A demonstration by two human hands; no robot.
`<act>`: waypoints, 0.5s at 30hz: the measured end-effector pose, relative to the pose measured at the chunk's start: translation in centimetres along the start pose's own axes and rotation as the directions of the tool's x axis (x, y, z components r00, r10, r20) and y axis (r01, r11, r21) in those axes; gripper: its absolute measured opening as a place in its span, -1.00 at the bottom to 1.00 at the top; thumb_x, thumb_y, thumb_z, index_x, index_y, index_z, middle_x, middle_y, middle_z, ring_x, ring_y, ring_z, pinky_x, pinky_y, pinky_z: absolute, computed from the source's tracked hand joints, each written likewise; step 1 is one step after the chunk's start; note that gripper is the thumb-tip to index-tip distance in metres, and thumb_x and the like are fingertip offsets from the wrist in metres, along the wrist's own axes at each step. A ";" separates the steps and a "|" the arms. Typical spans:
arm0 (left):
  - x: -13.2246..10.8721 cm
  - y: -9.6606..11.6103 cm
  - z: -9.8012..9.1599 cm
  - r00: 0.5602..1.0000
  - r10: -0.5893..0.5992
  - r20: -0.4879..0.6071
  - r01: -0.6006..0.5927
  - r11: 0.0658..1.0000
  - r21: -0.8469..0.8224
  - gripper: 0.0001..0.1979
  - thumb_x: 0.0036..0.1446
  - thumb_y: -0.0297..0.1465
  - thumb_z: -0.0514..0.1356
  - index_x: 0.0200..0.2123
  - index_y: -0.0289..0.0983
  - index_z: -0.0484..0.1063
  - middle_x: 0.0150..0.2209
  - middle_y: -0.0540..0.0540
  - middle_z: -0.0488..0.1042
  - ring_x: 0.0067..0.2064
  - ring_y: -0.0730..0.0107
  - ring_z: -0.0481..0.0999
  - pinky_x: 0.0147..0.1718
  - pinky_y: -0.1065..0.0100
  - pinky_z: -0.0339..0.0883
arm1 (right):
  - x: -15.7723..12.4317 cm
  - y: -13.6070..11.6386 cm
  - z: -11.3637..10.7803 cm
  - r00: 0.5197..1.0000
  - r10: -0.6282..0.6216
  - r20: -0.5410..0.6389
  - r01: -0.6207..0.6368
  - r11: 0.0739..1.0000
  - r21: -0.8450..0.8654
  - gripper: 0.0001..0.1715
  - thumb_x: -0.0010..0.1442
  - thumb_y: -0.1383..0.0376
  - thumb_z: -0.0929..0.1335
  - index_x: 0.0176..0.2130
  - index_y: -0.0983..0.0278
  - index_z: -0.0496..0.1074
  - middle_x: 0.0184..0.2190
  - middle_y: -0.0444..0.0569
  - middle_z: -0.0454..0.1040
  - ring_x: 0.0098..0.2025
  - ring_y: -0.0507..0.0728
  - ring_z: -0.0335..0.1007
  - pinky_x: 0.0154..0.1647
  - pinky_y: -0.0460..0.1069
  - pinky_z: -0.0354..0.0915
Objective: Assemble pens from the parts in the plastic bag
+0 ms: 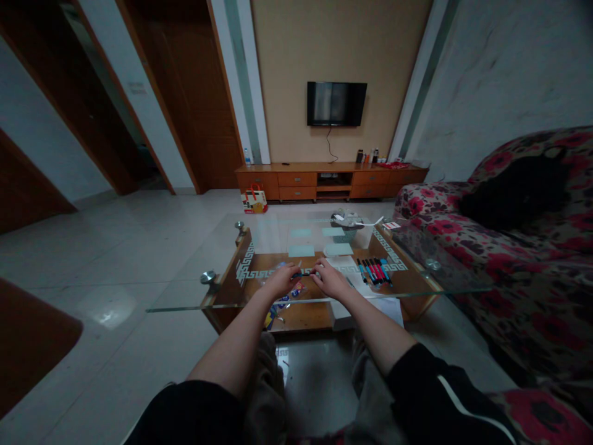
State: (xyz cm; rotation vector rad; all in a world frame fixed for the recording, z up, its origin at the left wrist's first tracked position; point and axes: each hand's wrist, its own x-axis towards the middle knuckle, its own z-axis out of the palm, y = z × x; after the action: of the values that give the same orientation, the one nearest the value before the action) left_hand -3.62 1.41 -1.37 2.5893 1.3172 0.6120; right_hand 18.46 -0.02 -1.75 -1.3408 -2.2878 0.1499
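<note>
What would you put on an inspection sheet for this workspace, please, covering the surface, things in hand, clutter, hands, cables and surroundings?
Surface: glass table, see-through, with a wooden shelf beneath.
Things in hand: one slim dark pen, held roughly level.
Clutter: row of markers right of the hands; wrappers near the left hand, level unclear through the glass; basket toward the far side.
Hands: left hand and right hand, fingers closed on opposite ends of the pen.
Cables: one cord hanging below the TV.
Surroundings: cabinet ahead; bag on the floor; flowered sofa at right.
</note>
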 end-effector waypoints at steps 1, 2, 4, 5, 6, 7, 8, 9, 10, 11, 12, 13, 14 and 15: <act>0.0 0.0 0.0 1.000 -0.001 -0.001 0.001 1.000 0.000 -0.87 0.23 -0.38 0.13 -0.24 -0.22 0.48 -0.22 -0.11 0.45 -0.20 0.30 0.47 -0.20 0.37 0.31 | 0.0 0.0 0.0 1.000 0.000 0.001 0.000 1.000 0.001 -0.81 0.33 0.21 0.29 -0.12 0.22 0.43 -0.02 0.00 0.31 -0.16 0.07 0.38 -0.24 -0.08 0.27; 0.0 0.0 0.0 1.000 -0.001 -0.001 0.001 1.000 0.000 -0.88 0.23 -0.38 0.13 -0.25 -0.22 0.47 -0.23 -0.11 0.45 -0.21 0.31 0.47 -0.20 0.37 0.31 | 0.0 0.0 0.0 1.000 0.000 0.004 0.000 1.000 0.003 -0.81 0.32 0.21 0.29 -0.12 0.22 0.43 -0.03 0.00 0.32 -0.16 0.06 0.38 -0.24 -0.07 0.27; 0.0 -0.1 0.1 1.000 -0.001 -0.001 0.001 1.000 -0.001 -0.88 0.22 -0.38 0.13 -0.26 -0.22 0.47 -0.23 -0.10 0.45 -0.21 0.31 0.46 -0.20 0.37 0.31 | 0.0 0.1 0.0 1.000 0.001 0.009 -0.001 1.000 0.007 -0.81 0.32 0.21 0.29 -0.12 0.21 0.44 -0.04 0.00 0.33 -0.16 0.07 0.38 -0.23 -0.07 0.27; 0.1 -0.1 0.0 1.000 -0.001 -0.001 0.001 1.000 -0.002 -0.89 0.22 -0.38 0.14 -0.26 -0.22 0.47 -0.23 -0.10 0.45 -0.21 0.31 0.46 -0.20 0.37 0.30 | 0.0 0.1 0.0 1.000 -0.001 0.013 0.001 1.000 0.009 -0.81 0.32 0.21 0.30 -0.12 0.21 0.44 -0.05 -0.01 0.34 -0.15 0.07 0.38 -0.22 -0.07 0.27; 0.1 -0.1 0.0 1.000 -0.001 0.000 0.001 1.000 -0.003 -0.89 0.22 -0.38 0.14 -0.26 -0.22 0.47 -0.22 -0.10 0.45 -0.21 0.32 0.46 -0.20 0.38 0.30 | 0.0 0.1 0.0 1.000 -0.002 0.016 0.002 1.000 0.012 -0.82 0.32 0.21 0.29 -0.12 0.21 0.44 -0.07 -0.01 0.34 -0.15 0.07 0.38 -0.21 -0.07 0.27; 0.1 -0.1 0.0 1.000 0.000 0.000 0.000 1.000 -0.003 -0.89 0.22 -0.38 0.14 -0.26 -0.22 0.47 -0.22 -0.10 0.45 -0.21 0.32 0.46 -0.20 0.38 0.30 | 0.0 0.1 0.0 1.000 -0.005 0.016 0.005 1.000 0.014 -0.82 0.32 0.21 0.29 -0.13 0.21 0.44 -0.08 -0.01 0.35 -0.14 0.07 0.38 -0.20 -0.07 0.27; 0.1 -0.1 0.0 1.000 0.000 0.001 0.000 1.000 -0.003 -0.89 0.22 -0.38 0.14 -0.27 -0.22 0.47 -0.22 -0.10 0.45 -0.21 0.32 0.46 -0.20 0.38 0.30 | 0.0 0.1 0.0 1.000 -0.008 0.016 0.008 1.000 0.016 -0.82 0.33 0.21 0.29 -0.13 0.21 0.43 -0.08 -0.02 0.35 -0.14 0.07 0.38 -0.20 -0.07 0.27; 0.1 -0.1 0.0 1.000 -0.001 0.002 0.001 1.000 -0.003 -0.89 0.22 -0.38 0.14 -0.27 -0.22 0.47 -0.22 -0.10 0.45 -0.21 0.32 0.46 -0.20 0.38 0.30 | 0.0 0.1 0.0 1.000 -0.010 0.013 0.010 1.000 0.017 -0.82 0.33 0.21 0.29 -0.13 0.22 0.43 -0.08 -0.02 0.35 -0.13 0.07 0.38 -0.19 -0.07 0.27; 0.1 -0.1 0.0 1.000 -0.002 0.002 0.002 1.000 -0.003 -0.89 0.22 -0.38 0.14 -0.27 -0.22 0.47 -0.22 -0.10 0.45 -0.21 0.32 0.46 -0.20 0.39 0.30 | 0.0 0.1 0.0 1.000 -0.012 0.012 0.012 1.000 0.018 -0.82 0.33 0.21 0.29 -0.13 0.22 0.43 -0.08 -0.02 0.35 -0.13 0.07 0.38 -0.18 -0.07 0.27; 0.1 -0.1 0.0 1.000 -0.003 0.003 0.003 1.000 -0.002 -0.89 0.22 -0.38 0.14 -0.28 -0.23 0.47 -0.23 -0.10 0.45 -0.20 0.32 0.46 -0.20 0.39 0.30 | 0.0 0.1 0.0 1.000 -0.013 0.011 0.013 1.000 0.018 -0.82 0.32 0.21 0.29 -0.14 0.22 0.43 -0.08 -0.02 0.35 -0.13 0.07 0.38 -0.18 -0.07 0.27; 0.1 -0.1 0.0 1.000 -0.002 0.003 0.002 1.000 -0.001 -0.90 0.22 -0.38 0.15 -0.28 -0.23 0.47 -0.23 -0.10 0.45 -0.20 0.32 0.46 -0.20 0.39 0.30 | 0.0 0.2 0.0 1.000 -0.014 0.012 0.013 1.000 0.019 -0.82 0.32 0.21 0.29 -0.14 0.22 0.43 -0.08 -0.02 0.35 -0.13 0.07 0.38 -0.17 -0.07 0.27; 0.1 -0.1 0.0 1.000 -0.001 0.003 0.001 1.000 -0.001 -0.90 0.22 -0.38 0.15 -0.28 -0.23 0.47 -0.23 -0.10 0.45 -0.20 0.31 0.46 -0.20 0.39 0.30 | 0.0 0.2 0.0 1.000 -0.013 0.013 0.013 1.000 0.018 -0.82 0.32 0.21 0.29 -0.14 0.22 0.43 -0.08 -0.02 0.35 -0.13 0.07 0.38 -0.17 -0.07 0.27; 0.1 -0.1 0.0 1.000 0.001 0.004 -0.001 1.000 0.000 -0.90 0.22 -0.38 0.15 -0.28 -0.23 0.47 -0.22 -0.10 0.45 -0.20 0.31 0.46 -0.20 0.39 0.30 | 0.0 0.2 0.0 1.000 -0.012 0.013 0.011 1.000 0.018 -0.83 0.32 0.21 0.29 -0.14 0.22 0.43 -0.08 -0.02 0.35 -0.13 0.07 0.38 -0.17 -0.07 0.27; 0.1 -0.1 0.0 1.000 0.003 0.005 -0.003 1.000 0.000 -0.90 0.21 -0.39 0.15 -0.28 -0.23 0.47 -0.22 -0.10 0.45 -0.20 0.31 0.46 -0.20 0.39 0.30 | 0.0 0.2 0.1 1.000 -0.011 0.014 0.011 1.000 0.018 -0.83 0.32 0.21 0.29 -0.15 0.22 0.43 -0.08 -0.02 0.35 -0.13 0.07 0.38 -0.17 -0.07 0.27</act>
State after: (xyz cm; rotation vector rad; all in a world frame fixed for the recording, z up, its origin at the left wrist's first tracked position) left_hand -3.69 1.53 -1.39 2.5915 1.3122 0.6059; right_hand 18.58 0.06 -1.88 -1.3222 -2.2994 0.1766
